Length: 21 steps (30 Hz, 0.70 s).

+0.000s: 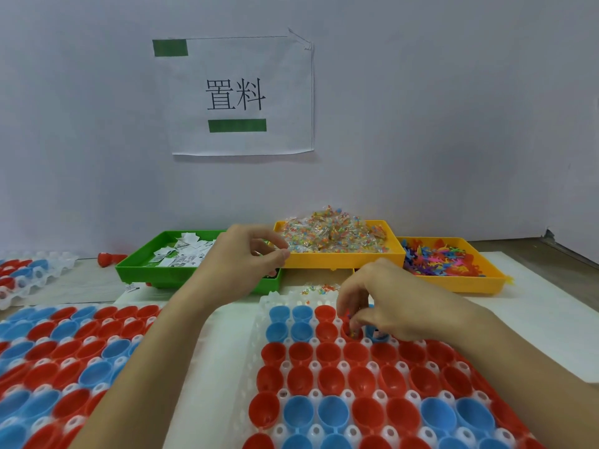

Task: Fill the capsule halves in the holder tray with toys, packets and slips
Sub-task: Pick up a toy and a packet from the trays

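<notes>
A clear holder tray (269,306) with red and blue capsule halves (327,380) lies in front of me at the right. My right hand (385,303) hovers over its far rows, fingertips pinched on a small toy above a red half (351,332). My left hand (246,257) is raised near the gap between the green tray (136,270) of paper slips and the yellow tray (343,259) of clear packets, its thumb and fingers pinched together; what they hold, if anything, is too small to tell. A second yellow tray (453,280) holds coloured toys.
Another holder tray (64,354) full of red and blue halves sits at the left, a third (29,273) further back left. A red object (110,258) lies beside the green tray. A few packets (319,289) lie loose on the table. A paper sign (240,95) hangs on the wall.
</notes>
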Available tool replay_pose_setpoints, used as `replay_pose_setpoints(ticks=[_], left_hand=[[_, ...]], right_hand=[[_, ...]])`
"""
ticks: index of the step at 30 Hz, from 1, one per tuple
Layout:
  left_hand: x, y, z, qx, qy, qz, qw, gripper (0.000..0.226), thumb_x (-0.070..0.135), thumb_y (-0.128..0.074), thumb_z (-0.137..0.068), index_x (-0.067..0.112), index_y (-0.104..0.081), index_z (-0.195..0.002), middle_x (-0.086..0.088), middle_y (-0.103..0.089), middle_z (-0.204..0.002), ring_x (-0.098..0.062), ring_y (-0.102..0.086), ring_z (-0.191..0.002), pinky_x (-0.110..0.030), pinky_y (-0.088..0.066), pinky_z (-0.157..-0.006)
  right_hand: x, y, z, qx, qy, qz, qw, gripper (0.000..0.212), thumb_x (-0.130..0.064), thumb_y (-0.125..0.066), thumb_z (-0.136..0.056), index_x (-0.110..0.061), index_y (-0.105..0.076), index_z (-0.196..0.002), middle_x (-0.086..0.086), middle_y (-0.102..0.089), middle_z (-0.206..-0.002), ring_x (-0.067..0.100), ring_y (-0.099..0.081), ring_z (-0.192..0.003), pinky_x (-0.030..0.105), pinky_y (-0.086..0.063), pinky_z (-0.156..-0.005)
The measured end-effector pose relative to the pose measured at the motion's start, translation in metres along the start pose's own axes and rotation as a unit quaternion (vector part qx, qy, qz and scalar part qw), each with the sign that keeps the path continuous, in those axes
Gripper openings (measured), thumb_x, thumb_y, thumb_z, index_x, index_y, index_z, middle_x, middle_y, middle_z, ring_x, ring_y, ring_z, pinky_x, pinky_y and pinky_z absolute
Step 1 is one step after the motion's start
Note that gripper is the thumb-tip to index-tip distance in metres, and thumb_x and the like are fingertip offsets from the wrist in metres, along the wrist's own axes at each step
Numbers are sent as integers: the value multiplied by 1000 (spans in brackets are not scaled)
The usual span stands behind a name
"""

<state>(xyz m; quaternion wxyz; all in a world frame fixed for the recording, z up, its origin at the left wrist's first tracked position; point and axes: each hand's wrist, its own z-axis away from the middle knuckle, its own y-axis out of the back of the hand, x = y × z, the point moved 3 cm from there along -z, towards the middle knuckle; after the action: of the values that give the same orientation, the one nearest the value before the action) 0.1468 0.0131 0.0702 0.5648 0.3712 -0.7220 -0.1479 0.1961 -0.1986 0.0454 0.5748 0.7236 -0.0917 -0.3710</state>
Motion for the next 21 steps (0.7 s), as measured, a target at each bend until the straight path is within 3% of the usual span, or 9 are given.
replay_pose_setpoints(ticks=[5,8,10,14,16,21], left_hand=[[-12,16,1,95,45,4,994,9,19,-69,-89,25,-71,-84,0,-75,-76,-21,-71,-74,-39,-57,-71],[-22,29,0,166,90,6,982,14,16,-66,-89,25,-70,-79,-3,-74,-80,-28,-71,-80,-33,-53,-64],[-24,39,0,202,111,-12,973,17,16,-64,-89,25,-69,-76,-3,-74,-81,-25,-69,-78,-27,-48,-60],[-22,58,4,260,139,-60,954,16,12,-63,-87,22,-74,-82,0,-72,-79,-21,-65,-76,-28,-48,-66],[-21,63,-1,249,154,-95,951,18,9,-61,-86,20,-75,-83,-3,-72,-81,-24,-64,-76,-33,-54,-73],[-26,54,-47,156,157,-198,955,19,2,-60,-86,14,-75,-87,-13,-72,-94,-30,-66,-85,-33,-51,-76]], right_hand=[[2,-1,-2,29,-7,56,998,18,-9,-72,-89,-25,-76,-83,-12,-65,-79,-9,-63,-69,17,-54,-56],[2,-1,-2,18,-4,47,999,18,-8,-71,-89,-24,-78,-84,-14,-65,-78,-9,-63,-71,14,-51,-55],[2,3,0,16,0,38,999,16,-12,-72,-89,-26,-78,-83,-14,-66,-77,-5,-64,-75,15,-51,-59],[2,15,3,18,14,20,1000,17,-18,-73,-89,-31,-78,-80,-11,-70,-81,-1,-63,-81,18,-52,-72],[4,21,4,37,18,-2,999,15,-20,-75,-88,-32,-77,-79,-12,-69,-79,0,-64,-78,23,-55,-73],[8,36,7,68,39,-34,996,10,-24,-76,-87,-32,-78,-82,-17,-71,-79,-5,-63,-81,8,-47,-69]])
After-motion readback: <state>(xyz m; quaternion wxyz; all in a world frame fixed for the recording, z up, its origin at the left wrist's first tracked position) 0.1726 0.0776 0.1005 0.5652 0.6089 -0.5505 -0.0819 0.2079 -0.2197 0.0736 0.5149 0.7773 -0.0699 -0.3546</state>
